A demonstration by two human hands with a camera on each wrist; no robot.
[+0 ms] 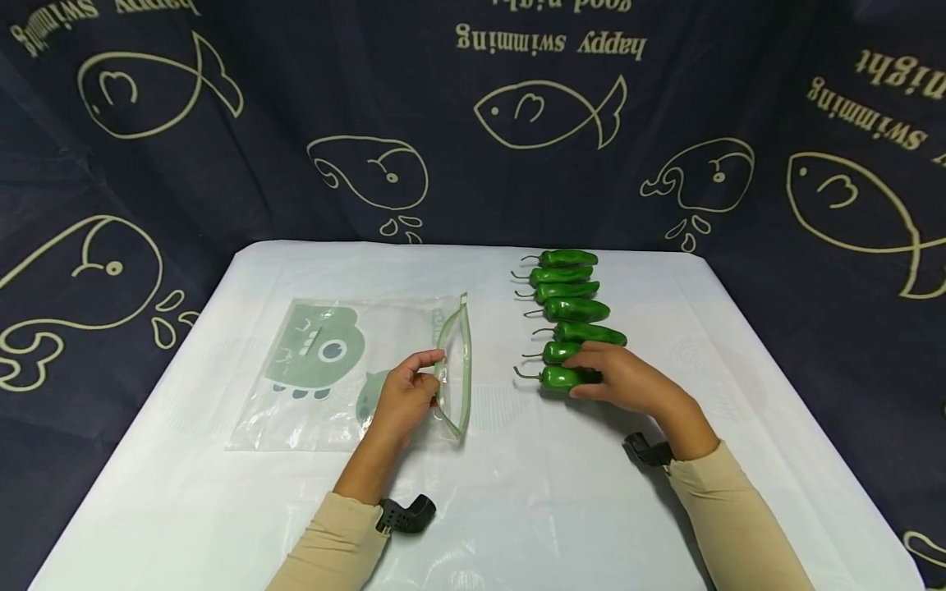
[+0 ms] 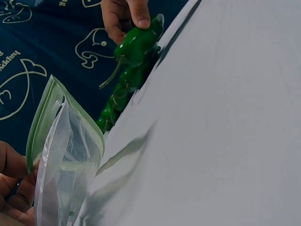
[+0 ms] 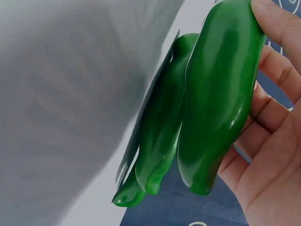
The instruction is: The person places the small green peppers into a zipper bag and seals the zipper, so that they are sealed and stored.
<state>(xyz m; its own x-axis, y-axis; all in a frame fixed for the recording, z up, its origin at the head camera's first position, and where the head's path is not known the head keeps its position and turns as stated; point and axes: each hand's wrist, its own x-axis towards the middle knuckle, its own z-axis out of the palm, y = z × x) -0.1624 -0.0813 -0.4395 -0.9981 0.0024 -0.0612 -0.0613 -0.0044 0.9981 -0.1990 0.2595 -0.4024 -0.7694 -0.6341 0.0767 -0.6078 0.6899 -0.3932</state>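
The nearest green pepper (image 1: 557, 378) is lying right of the middle of the white-covered table (image 1: 517, 509), at the near end of a row, its stem pointing toward the left edge. The right hand (image 1: 624, 382) is grasping this pepper, its thumb and fingers closing around the end away from the stem; I cannot tell whether the pepper is resting on the table or being lifted slightly. Six other peppers (image 1: 576, 310) are running from there toward the far edge, lying roughly parallel, with their stems also pointing to the left edge; the last one is sitting close to the far edge. Left of the row, a clear plastic bag (image 1: 347, 386) is lying flat across the left half of the table, well apart from the peppers, and its green-edged mouth (image 1: 466, 369) is gaping toward them. The left hand (image 1: 406, 398) is pinching the bag at this mouth, thumb and fingers gripping the rim. Pale green one-eyed figures (image 1: 321, 353) are showing on the plastic. Closer to the near edge, beige sleeves (image 1: 739, 521) are covering both forearms, and a black device (image 1: 409, 515) is sitting at each wrist. Beyond the far edge and past both side edges, a dark blue cloth (image 1: 259, 189) is hanging, showing outlined fish, whales and upside-down lettering including "happy swimming".
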